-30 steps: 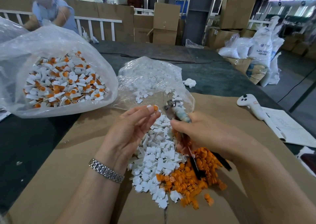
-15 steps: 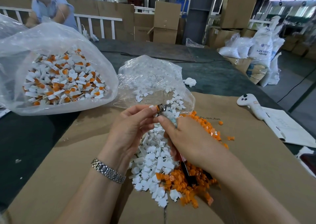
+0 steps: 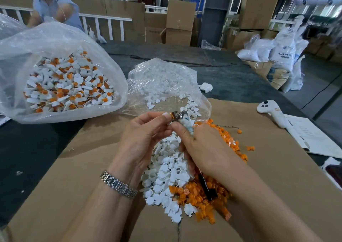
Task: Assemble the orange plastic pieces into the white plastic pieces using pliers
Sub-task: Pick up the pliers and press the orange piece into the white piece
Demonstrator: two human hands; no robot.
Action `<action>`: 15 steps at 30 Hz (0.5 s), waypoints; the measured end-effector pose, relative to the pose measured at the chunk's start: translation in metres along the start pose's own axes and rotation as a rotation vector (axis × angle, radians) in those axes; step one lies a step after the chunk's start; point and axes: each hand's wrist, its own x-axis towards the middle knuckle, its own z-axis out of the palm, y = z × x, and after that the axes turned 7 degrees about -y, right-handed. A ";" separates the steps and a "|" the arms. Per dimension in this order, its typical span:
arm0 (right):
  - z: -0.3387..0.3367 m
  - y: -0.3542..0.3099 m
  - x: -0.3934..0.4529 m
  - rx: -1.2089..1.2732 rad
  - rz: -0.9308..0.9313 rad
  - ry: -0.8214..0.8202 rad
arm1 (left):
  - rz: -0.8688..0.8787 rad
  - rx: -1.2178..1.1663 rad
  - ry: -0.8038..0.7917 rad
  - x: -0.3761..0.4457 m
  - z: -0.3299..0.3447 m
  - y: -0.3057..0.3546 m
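My left hand (image 3: 146, 136) pinches a small white piece with an orange insert (image 3: 169, 116) at its fingertips. My right hand (image 3: 201, 145) grips the pliers (image 3: 180, 116), whose metal jaws close on that piece; the dark handles (image 3: 207, 188) stick out below my palm. Under both hands lies a heap of loose white pieces (image 3: 166, 175) beside a heap of orange pieces (image 3: 199, 195) on brown cardboard (image 3: 74, 177).
A large clear bag of assembled white-and-orange parts (image 3: 64, 82) sits at the left. A smaller clear bag of white pieces (image 3: 162, 82) lies behind my hands. A white handheld controller (image 3: 272, 112) and papers (image 3: 314, 136) lie at the right. Another person (image 3: 53, 6) stands at the far left.
My right hand has brought the pliers leftward and up until the jaws meet the piece held by my left hand. My left hand has stayed nearly still.
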 end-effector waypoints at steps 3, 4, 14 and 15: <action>-0.013 0.004 -0.001 0.167 0.085 -0.211 | -0.019 -0.056 0.012 0.001 0.000 0.002; -0.020 0.005 -0.002 0.180 0.104 -0.245 | -0.026 -0.078 0.025 0.001 -0.001 0.003; -0.068 0.037 -0.008 0.304 0.052 -0.115 | 0.021 0.129 0.145 -0.001 -0.012 0.005; -0.068 0.040 -0.006 0.153 0.057 -0.041 | 0.022 0.180 0.158 -0.002 -0.013 0.005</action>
